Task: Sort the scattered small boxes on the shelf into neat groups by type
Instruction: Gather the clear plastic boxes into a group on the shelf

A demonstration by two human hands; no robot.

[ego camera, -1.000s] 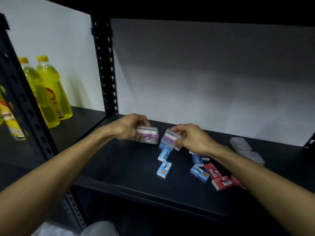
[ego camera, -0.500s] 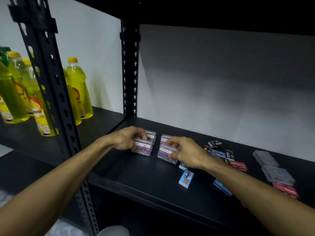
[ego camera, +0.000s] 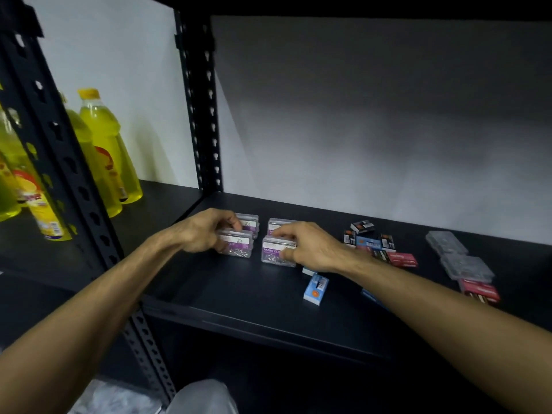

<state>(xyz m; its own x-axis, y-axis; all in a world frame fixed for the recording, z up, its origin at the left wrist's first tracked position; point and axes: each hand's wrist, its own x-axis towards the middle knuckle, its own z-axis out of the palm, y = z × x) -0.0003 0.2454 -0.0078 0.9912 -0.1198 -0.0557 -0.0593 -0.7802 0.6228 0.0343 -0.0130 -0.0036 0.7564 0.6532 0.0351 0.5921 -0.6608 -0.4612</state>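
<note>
Both forearms reach in from the lower corners of the frame onto the black shelf (ego camera: 245, 294). The left hand (ego camera: 206, 231), left of centre, has its fingers curled over a clear paper-clip box with a purple label (ego camera: 237, 248), gripping it from above while it rests on the shelf surface; a second box of the same kind (ego camera: 249, 222) sits directly behind it, partly covered by the fingers. The right hand (ego camera: 310, 246), at centre frame, grips another clear purple-label box (ego camera: 276, 253) by its right end, thumb on the near face; a fourth such box (ego camera: 277, 225) stands just behind. The four boxes form two short rows side by side (label text reads "PAPER CLIP" on the nearer right one). Below the right wrist lies a light-blue small box (ego camera: 315, 291) with an orange dot, apart from the rest. To the right of centre a loose cluster of black, blue and red small boxes (ego camera: 373, 243) lies unsorted. Further right, two clear plastic boxes (ego camera: 457, 255) sit near red boxes (ego camera: 481, 291) at the frame's right edge. In the adjoining bay, upper left, stand yellow liquid bottles (ego camera: 101, 150).
</note>
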